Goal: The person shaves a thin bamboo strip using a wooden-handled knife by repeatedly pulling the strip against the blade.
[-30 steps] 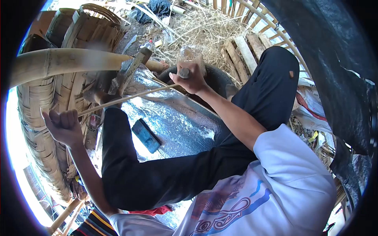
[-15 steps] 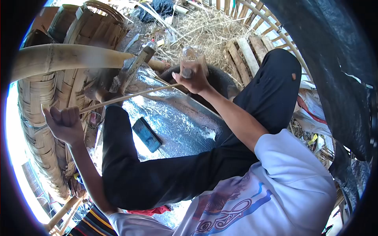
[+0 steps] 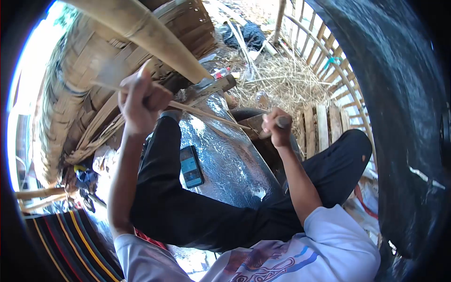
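My left hand (image 3: 143, 101) is closed around a thin bamboo stick (image 3: 206, 113), raised at the left with the thumb on top. One end of the stick pokes out past the fist; the other slants down towards my right hand (image 3: 277, 128). That hand is closed on a tool handle with a round end (image 3: 283, 122). A flat brownish part beside its fingers may be the blade, but I cannot tell. The stick's far end appears just left of this hand. Below the stick, a phone (image 3: 191, 167) lies on a silvery foil sheet (image 3: 230, 164) by my leg.
A thick bamboo pole (image 3: 145, 33) crosses the upper left, before woven bamboo baskets (image 3: 82, 117). A wooden block (image 3: 206, 91) sits near its end. Straw (image 3: 286, 77), a clear bottle (image 3: 262, 98) and wooden slats (image 3: 322, 129) lie beyond. Black sheeting (image 3: 399, 117) hangs at right.
My left hand has risen and come inward, with the stick's end now jutting past it. My right hand has moved right and lower in view. The camera view has also turned.
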`<move>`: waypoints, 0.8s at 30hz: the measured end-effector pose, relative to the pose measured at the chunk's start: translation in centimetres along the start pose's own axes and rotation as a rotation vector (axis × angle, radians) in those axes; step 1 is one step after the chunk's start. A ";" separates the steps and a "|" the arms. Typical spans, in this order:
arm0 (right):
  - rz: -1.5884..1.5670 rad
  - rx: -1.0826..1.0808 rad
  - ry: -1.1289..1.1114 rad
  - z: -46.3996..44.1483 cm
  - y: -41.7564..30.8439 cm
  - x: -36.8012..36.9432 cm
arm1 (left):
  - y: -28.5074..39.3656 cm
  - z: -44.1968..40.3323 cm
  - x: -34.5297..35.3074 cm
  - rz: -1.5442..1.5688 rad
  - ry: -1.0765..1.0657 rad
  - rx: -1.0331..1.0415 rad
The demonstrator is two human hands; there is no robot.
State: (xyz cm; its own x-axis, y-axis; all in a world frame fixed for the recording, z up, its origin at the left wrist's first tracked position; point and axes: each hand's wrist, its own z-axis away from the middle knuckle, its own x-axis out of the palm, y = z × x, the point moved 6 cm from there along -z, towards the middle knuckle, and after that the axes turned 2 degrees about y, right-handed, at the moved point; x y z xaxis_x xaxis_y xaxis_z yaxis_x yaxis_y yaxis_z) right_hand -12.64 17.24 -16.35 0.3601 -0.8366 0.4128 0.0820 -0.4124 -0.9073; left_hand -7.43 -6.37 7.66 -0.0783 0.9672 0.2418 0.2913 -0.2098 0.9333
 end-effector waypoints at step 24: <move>-0.328 -0.146 0.000 0.3 -5.4 1.8 | -1.9 0.7 2.8 -0.127 -0.229 -0.157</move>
State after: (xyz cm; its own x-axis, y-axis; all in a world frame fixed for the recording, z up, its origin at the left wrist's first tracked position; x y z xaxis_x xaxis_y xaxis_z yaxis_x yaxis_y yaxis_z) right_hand -12.16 18.09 -10.73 0.3370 -0.6509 0.6803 0.0598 -0.7063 -0.7054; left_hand -7.53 -3.17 6.40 0.1179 0.9905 0.0707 0.1409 -0.0871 0.9862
